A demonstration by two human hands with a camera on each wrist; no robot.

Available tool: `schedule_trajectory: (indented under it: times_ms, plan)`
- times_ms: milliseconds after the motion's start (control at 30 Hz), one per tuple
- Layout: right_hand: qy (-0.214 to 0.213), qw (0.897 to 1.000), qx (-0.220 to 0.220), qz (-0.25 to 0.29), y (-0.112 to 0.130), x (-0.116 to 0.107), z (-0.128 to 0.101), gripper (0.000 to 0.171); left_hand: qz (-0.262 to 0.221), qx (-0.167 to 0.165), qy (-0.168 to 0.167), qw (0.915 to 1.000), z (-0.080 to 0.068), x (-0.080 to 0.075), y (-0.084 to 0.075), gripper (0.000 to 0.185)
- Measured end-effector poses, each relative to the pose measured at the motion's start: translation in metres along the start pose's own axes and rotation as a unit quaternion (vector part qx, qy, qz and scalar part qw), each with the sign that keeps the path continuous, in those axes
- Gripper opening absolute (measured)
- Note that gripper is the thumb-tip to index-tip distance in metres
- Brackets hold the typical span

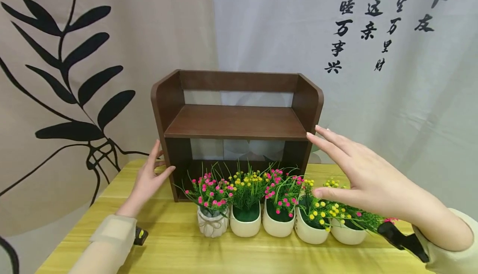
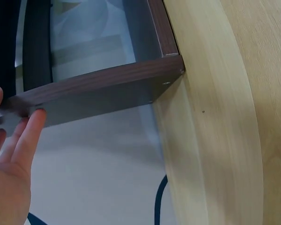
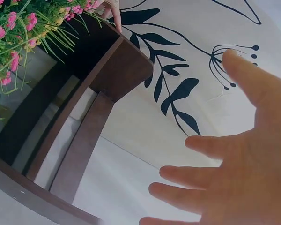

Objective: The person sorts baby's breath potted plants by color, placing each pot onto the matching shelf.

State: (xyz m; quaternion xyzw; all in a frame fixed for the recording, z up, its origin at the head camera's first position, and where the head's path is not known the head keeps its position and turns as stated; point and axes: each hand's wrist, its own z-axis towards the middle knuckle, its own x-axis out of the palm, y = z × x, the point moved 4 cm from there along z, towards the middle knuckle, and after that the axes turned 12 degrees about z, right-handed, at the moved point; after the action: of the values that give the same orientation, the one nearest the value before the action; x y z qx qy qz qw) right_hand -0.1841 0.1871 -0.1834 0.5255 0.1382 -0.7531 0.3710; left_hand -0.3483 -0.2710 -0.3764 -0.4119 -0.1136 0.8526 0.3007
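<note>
A dark brown wooden two-tier shelf [image 1: 236, 120] stands at the back of a light wooden table [image 1: 179, 249]. My left hand [image 1: 151, 178] is open beside the shelf's lower left side, its thumb at the side panel [image 2: 98, 96]. My right hand [image 1: 358, 170] hovers open, fingers spread, just off the shelf's right side panel [image 3: 124, 70]; whether it touches is unclear. In front of the shelf stands a row of several small pots: pink flowers [image 1: 210, 193] in a twine-tied pot, then white pots [image 1: 245, 224] with yellow and pink flowers [image 3: 18, 28].
A beige curtain with black leaf print [image 1: 74, 58] hangs at the left, and a pale cloth with black calligraphy [image 1: 373, 21] hangs at the right. The table's left edge [image 2: 210, 140] curves close to the shelf. Bare tabletop lies in front of the pots.
</note>
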Motion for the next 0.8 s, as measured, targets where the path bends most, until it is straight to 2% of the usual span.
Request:
schedule_trajectory:
  times_ms: [200, 400, 633, 800]
  plan:
    - [-0.005, 1.000, -0.005, -0.011, 0.010, -0.005, -0.005, 0.096, 0.008, 0.012, -0.016, 0.9998, 0.000, 0.000, -0.002, 0.100]
    - [0.004, 0.999, -0.032, -0.008, 0.022, 0.000, -0.009, 0.097, 0.002, 0.020, -0.023, 0.9995, 0.000, 0.000, -0.004, 0.097]
    - [0.040, 0.997, -0.060, 0.007, 0.035, 0.024, -0.007, 0.093, -0.006, 0.021, -0.020, 0.9996, 0.000, 0.001, -0.004, 0.096]
    - [0.060, 0.993, -0.092, 0.046, 0.042, 0.052, -0.002, 0.091, -0.003, 0.017, -0.022, 0.9996, -0.001, 0.001, -0.004, 0.096]
